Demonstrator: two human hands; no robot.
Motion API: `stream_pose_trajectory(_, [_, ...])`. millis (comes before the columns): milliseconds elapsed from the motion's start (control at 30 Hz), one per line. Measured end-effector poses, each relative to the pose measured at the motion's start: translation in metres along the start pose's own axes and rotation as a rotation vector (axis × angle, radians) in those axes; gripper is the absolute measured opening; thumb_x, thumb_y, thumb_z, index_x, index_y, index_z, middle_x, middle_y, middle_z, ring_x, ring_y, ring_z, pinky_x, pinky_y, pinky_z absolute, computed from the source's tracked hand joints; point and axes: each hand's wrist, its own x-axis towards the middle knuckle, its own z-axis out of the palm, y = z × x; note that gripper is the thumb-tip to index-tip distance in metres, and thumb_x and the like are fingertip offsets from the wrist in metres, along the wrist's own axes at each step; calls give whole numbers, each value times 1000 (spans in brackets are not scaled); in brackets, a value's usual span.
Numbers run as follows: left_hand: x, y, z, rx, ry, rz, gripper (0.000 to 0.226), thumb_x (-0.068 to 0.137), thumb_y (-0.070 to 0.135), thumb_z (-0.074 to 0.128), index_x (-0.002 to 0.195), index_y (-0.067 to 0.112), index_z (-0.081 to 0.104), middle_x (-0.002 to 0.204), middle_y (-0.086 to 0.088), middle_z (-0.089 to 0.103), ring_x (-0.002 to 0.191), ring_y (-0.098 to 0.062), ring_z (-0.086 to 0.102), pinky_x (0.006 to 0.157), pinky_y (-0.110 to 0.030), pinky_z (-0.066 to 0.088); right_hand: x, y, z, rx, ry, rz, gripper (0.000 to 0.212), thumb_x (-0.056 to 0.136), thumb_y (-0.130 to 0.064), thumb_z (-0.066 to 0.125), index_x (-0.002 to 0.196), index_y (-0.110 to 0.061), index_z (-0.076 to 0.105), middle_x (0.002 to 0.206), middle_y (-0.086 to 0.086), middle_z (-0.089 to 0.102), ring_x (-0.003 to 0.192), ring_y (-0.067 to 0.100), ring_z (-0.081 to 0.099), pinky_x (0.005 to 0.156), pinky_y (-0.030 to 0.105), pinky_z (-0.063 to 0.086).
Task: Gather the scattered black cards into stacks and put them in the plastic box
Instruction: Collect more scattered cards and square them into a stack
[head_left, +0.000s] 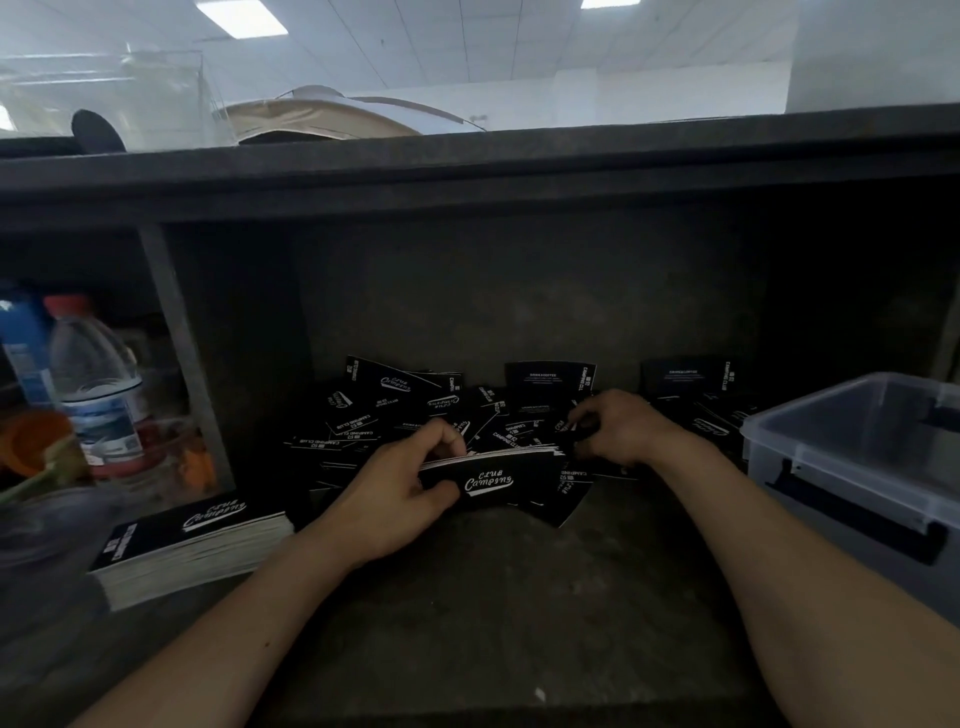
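**Picking up the loose cards, a few at a time**

I see the loose pile of small black paper cards with white writing (410, 402) lying on the dark surface (493, 597), just left of the clear plastic box (831, 499). The left hand (400, 493) has its grip clamped on a thin stack of black cards (498, 475), with the thumb on the near side and the fingers over the top. That stack is also left of the box, in front of the pile.

The right hand (618, 426) is between that stack and the box, fingers bent down onto the loose cards. I cannot tell if its grip has pinched a card or only touches them.

To do this step well, I would slide one card at a time onto the held stack. I would keep the edges lined up and not squeeze so hard that the cards bend. A thick tidy stack of black cards (192, 535) sits far left of the box.
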Motion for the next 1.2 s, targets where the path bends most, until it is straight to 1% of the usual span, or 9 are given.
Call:
stream_pose_trajectory(133, [-1, -1, 0, 4, -16, 25, 38, 83, 16, 61, 113, 38, 58, 104, 13, 69, 85, -21, 69, 74, -41, 57, 0, 3, -1, 76, -4, 36, 58, 67, -27, 88, 120, -19, 66, 96, -5, 67, 90, 12, 63, 77, 21, 47])
stream_pose_trajectory(300, [-1, -5, 1, 37, -35, 10, 46, 85, 11, 63, 123, 37, 60, 110, 18, 69, 94, -10, 70, 84, -36, 57, 0, 1, -1, 25, 110, 39, 25, 89, -29, 64, 113, -27, 70, 123, -2, 65, 117, 20, 58, 102, 34, 45])
stream_pose_trajectory(400, [-1, -5, 2, 43, -26, 7, 43, 84, 15, 64, 122, 35, 61, 108, 20, 69, 100, -2, 66, 90, -30, 54, -3, 0, -5, -84, 39, 57, 39, 91, -12, 50, 125, -24, 64, 140, 1, 54, 127, 22, 50, 108, 32, 39])
stream_pose_trajectory(533, [1, -5, 3, 13, -25, -37, 32, 89, 17, 61, 114, 36, 62, 101, 19, 69, 85, -5, 68, 78, -29, 55, -11, -5, -5, -161, -67, 59, 43, 87, -10, 61, 130, -16, 61, 135, 7, 56, 119, 22, 56, 98, 25, 45])
stream_pose_trajectory(767, [2, -5, 4, 37, 14, -48, 30, 80, 27, 57, 107, 39, 56, 111, 15, 58, 105, 0, 58, 91, -26, 47, -7, -5, -17, 353, 248, 68, 22, 88, -6, 65, 91, -26, 74, 103, 1, 71, 101, 17, 65, 81, 17, 49])
stream_pose_trajectory(833, [2, -7, 4, 31, 21, -66, 44, 79, 28, 61, 118, 42, 47, 123, 12, 53, 113, 1, 54, 93, -26, 49, -17, -16, -21, 549, 112, -47, 20, 87, -4, 65, 95, -19, 75, 94, -4, 71, 94, 9, 64, 70, 5, 45])
stream_pose_trajectory(900, [1, -9, 3, 1, 22, -84, 61, 80, 26, 66, 130, 45, 35, 132, 11, 49, 120, 0, 53, 91, -29, 54, -21, -26, -18, 575, -22, -113, 20, 85, -7, 68, 97, -20, 77, 95, -8, 72, 92, 2, 62, 77, 7, 45])
stream_pose_trajectory(1100, [2, -8, 5, 15, 5, -81, 91, 82, 10, 73, 149, 35, 17, 146, 15, 38, 130, 11, 40, 103, -15, 44, -9, -31, -3, 461, 549, -131, 15, 86, -13, 67, 90, -24, 77, 87, -7, 73, 84, 9, 67, 81, 21, 52])
stream_pose_trajectory(1200, [3, -8, 6, -8, 16, -88, 103, 81, 9, 73, 156, 30, 5, 149, 16, 31, 131, 14, 35, 106, -23, 45, -20, -36, -6, 616, 139, -137, 19, 88, -5, 63, 96, -17, 76, 96, -1, 73, 89, 10, 66, 76, 16, 50])
